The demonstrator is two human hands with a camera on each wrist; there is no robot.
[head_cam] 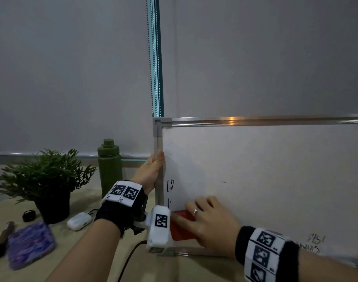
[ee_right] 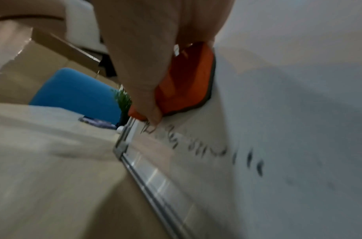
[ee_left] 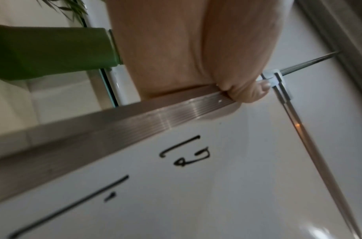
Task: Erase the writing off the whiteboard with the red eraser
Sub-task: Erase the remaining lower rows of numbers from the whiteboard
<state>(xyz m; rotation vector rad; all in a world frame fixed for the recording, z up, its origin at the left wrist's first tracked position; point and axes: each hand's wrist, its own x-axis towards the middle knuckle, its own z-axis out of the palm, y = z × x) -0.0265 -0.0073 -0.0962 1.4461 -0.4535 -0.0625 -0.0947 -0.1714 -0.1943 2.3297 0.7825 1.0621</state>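
Observation:
The whiteboard (head_cam: 265,169) stands upright on the table, metal-framed. My left hand (head_cam: 153,169) grips its left frame edge, thumb on the front face (ee_left: 255,92). My right hand (head_cam: 206,222) holds the red eraser (head_cam: 182,226) against the board's lower left corner; the eraser (ee_right: 188,77) shows orange-red with a dark felt edge, pressed on the surface. Black marks (head_cam: 170,185) remain near the left edge, seen close (ee_left: 188,153). More writing (head_cam: 314,243) sits at the lower right, and smeared strokes (ee_right: 206,148) run along the bottom.
A green bottle (head_cam: 110,165) and a potted plant (head_cam: 49,180) stand left of the board. A white earbud case (head_cam: 79,220), a purple patterned phone (head_cam: 30,245) and a dark pen (head_cam: 3,241) lie on the table. A black cable (head_cam: 129,259) runs by the board's corner.

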